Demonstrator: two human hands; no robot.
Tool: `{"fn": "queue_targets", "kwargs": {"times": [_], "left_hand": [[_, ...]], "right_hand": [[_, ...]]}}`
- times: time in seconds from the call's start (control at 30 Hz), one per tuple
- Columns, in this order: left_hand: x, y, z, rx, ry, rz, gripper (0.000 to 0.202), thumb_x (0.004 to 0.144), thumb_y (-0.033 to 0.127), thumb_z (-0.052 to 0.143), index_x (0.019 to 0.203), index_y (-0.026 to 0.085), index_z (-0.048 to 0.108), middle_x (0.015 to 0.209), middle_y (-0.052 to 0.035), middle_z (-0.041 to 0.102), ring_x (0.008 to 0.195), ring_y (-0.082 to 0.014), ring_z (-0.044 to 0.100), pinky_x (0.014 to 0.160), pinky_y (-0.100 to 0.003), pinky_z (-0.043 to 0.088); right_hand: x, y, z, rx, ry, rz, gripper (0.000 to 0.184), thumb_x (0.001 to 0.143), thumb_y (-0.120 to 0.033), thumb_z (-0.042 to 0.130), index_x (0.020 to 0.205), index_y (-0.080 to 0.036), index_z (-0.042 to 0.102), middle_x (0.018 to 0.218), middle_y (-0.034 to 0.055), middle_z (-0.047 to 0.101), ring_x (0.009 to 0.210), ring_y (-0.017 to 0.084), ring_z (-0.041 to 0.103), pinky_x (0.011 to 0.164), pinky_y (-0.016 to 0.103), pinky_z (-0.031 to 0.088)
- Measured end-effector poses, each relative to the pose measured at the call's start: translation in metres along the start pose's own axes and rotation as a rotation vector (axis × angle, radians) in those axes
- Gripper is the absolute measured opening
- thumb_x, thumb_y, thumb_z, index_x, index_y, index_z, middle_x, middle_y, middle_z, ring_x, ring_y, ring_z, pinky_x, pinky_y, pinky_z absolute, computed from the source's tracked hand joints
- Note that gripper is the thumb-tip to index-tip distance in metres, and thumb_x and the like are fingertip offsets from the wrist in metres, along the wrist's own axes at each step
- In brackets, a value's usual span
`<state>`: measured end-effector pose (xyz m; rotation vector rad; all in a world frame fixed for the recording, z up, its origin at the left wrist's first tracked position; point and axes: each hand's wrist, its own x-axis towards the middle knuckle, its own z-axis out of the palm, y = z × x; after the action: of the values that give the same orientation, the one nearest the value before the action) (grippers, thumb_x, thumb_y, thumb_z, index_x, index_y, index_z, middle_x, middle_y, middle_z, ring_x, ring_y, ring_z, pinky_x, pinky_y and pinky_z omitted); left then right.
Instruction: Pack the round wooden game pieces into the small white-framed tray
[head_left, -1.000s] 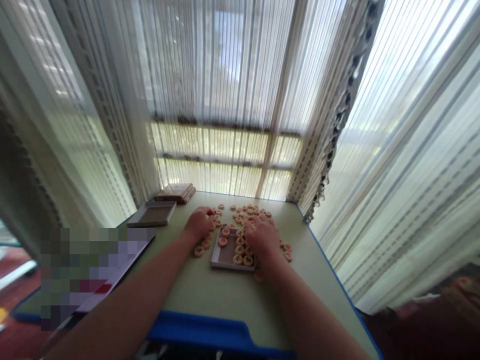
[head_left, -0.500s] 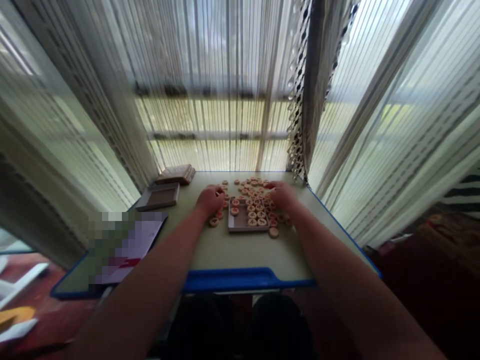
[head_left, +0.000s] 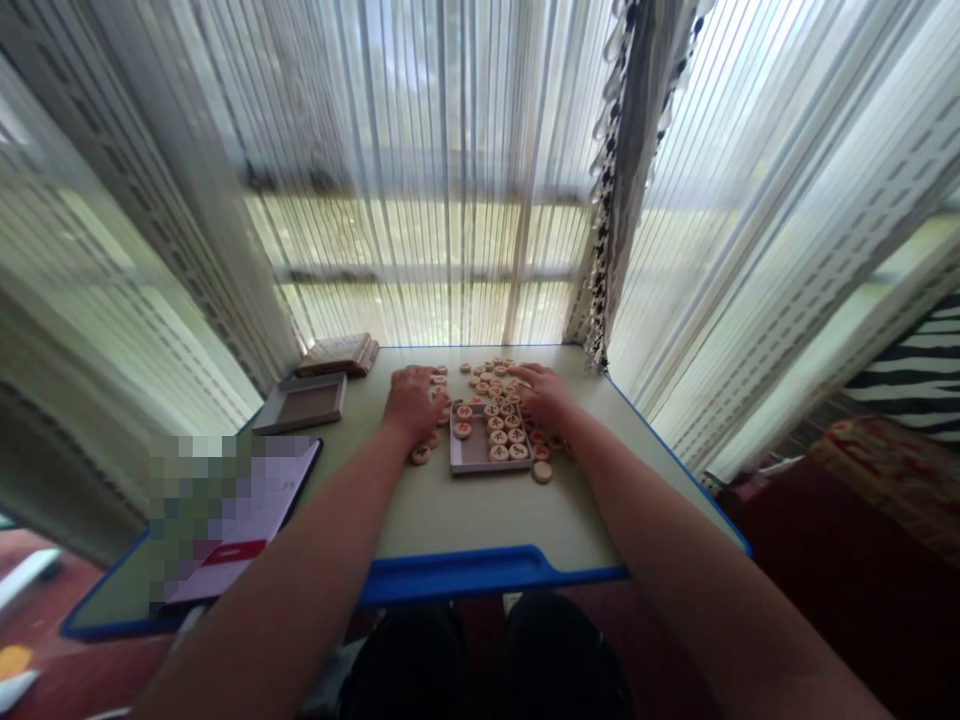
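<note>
A shallow box (head_left: 487, 467) holds several round wooden Chinese chess pieces (head_left: 497, 438) with dark characters on its right side and two with red characters on its left. My left hand (head_left: 411, 402) rests over loose pieces just left of the box, thumb and fingers apart. On the other side, my right hand (head_left: 546, 396) lies over pieces by the box's far right corner, fingers stretched inward. Some pieces are hidden beneath both hands. More loose pieces (head_left: 486, 378) spread behind the box, and one blank-faced piece (head_left: 542, 471) lies at its near right corner.
An empty box lid (head_left: 304, 402) lies at the table's left, with a folded board or stack (head_left: 340, 353) behind it. A clipboard with paper (head_left: 259, 510) is nearer me. The table (head_left: 450, 520) has a blue rim; curtains (head_left: 435, 250) hang beyond.
My right hand has moved slightly left, towards the box. My left hand's fingers are more spread over the pieces. The camera view has shifted a little; the pieces inside the box look the same.
</note>
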<state>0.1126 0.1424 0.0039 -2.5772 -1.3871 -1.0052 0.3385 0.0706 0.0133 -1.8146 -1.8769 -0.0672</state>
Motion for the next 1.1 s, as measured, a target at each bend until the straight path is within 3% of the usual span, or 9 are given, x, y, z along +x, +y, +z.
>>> {"fn": "queue_targets", "kwargs": {"times": [0.1,0.3,0.5,0.67,0.87,0.97,1.1], "left_hand": [[0.002,-0.005,-0.004,0.033,0.156,0.0,0.04,0.077,0.032,0.042,0.111,0.012,0.047,0.11,-0.0118,0.051,0.11,-0.0231,0.041,0.099,-0.037,0.026],[0.005,-0.009,0.001,-0.05,0.026,0.084,0.033,0.079,0.027,0.036,0.102,0.011,0.052,0.106,-0.0108,0.054,0.105,-0.0196,0.045,0.095,-0.032,0.032],[0.004,-0.01,0.008,-0.179,-0.051,0.007,0.03,0.076,0.02,0.034,0.09,0.014,0.06,0.094,-0.0075,0.058,0.094,-0.0175,0.052,0.088,-0.03,0.04],[0.003,-0.015,0.005,-0.068,0.058,-0.073,0.044,0.061,0.002,0.036,0.089,0.019,0.066,0.105,-0.0061,0.054,0.101,-0.0184,0.049,0.093,-0.032,0.037],[0.0,-0.007,0.002,-0.062,-0.03,0.012,0.044,0.064,0.003,0.036,0.09,0.021,0.067,0.1,-0.0036,0.058,0.094,-0.0168,0.051,0.09,-0.029,0.039],[-0.001,-0.002,-0.002,-0.001,-0.037,-0.031,0.037,0.066,0.009,0.039,0.087,0.02,0.068,0.094,-0.0058,0.059,0.092,-0.0191,0.051,0.089,-0.032,0.038],[0.0,-0.003,-0.008,0.022,-0.063,-0.229,0.033,0.064,0.014,0.042,0.084,0.018,0.068,0.088,-0.0083,0.061,0.085,-0.0206,0.055,0.081,-0.032,0.041]], "right_hand": [[0.006,-0.003,0.003,0.075,-0.11,-0.069,0.044,0.087,-0.042,0.027,0.12,-0.024,0.05,0.128,0.0012,0.046,0.12,0.014,0.035,0.101,0.03,0.023],[0.01,-0.003,0.005,0.112,-0.286,-0.083,0.057,0.086,-0.053,0.015,0.123,-0.023,0.046,0.129,0.0026,0.045,0.122,0.015,0.035,0.102,0.03,0.023],[0.009,-0.002,0.003,0.067,-0.212,-0.116,0.06,0.086,-0.054,0.013,0.119,-0.021,0.052,0.127,0.0045,0.047,0.121,0.019,0.036,0.101,0.032,0.023],[0.007,-0.01,-0.002,0.003,-0.257,-0.199,0.057,0.088,-0.047,0.013,0.106,-0.023,0.062,0.118,0.002,0.056,0.116,0.019,0.04,0.1,0.033,0.02],[0.003,-0.014,-0.003,-0.051,-0.217,-0.255,0.048,0.089,-0.041,0.018,0.108,-0.024,0.059,0.113,0.0017,0.058,0.11,0.018,0.043,0.096,0.034,0.023],[0.004,-0.008,-0.004,-0.136,-0.144,-0.172,0.037,0.087,-0.03,0.029,0.104,-0.02,0.06,0.109,0.0043,0.059,0.103,0.018,0.047,0.091,0.031,0.029],[0.003,0.002,-0.005,-0.267,-0.086,0.032,0.029,0.072,-0.021,0.049,0.097,-0.019,0.063,0.104,0.0076,0.06,0.095,0.023,0.049,0.08,0.031,0.037]]}}
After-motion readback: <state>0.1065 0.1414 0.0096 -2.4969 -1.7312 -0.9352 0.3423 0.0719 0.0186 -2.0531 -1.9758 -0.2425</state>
